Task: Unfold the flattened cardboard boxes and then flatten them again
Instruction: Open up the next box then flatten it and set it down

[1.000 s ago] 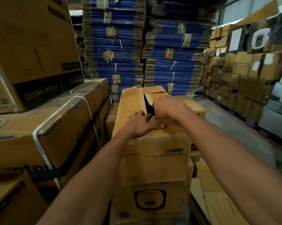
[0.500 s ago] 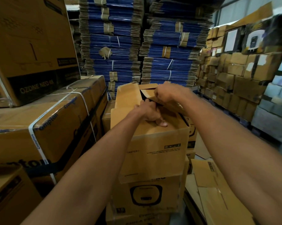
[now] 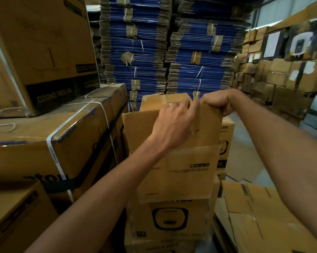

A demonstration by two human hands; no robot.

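Observation:
A plain brown cardboard box [image 3: 177,176] stands on a stack of printed cartons [image 3: 169,221] in front of me. Its near top flap [image 3: 141,128] is raised upright, and a far flap [image 3: 165,102] stands behind it. My right hand [image 3: 217,101] grips the upper right edge of the raised flap, fingers curled over it. My left hand [image 3: 176,123] lies against the flap's near face, its fingertips at the top edge. Whether the left fingers hook over that edge is hidden.
Large strapped cartons [image 3: 50,141] are piled on the left. Tall bundles of flattened blue boxes [image 3: 172,52] rise behind. More brown boxes [image 3: 285,73] line the right wall. Flattened cardboard [image 3: 259,212] lies on the floor at lower right.
Both hands have lifted the near top flap from lying flat to standing upright. The right hand moved up and right along its edge; the box's dark opening is now hidden behind the flap.

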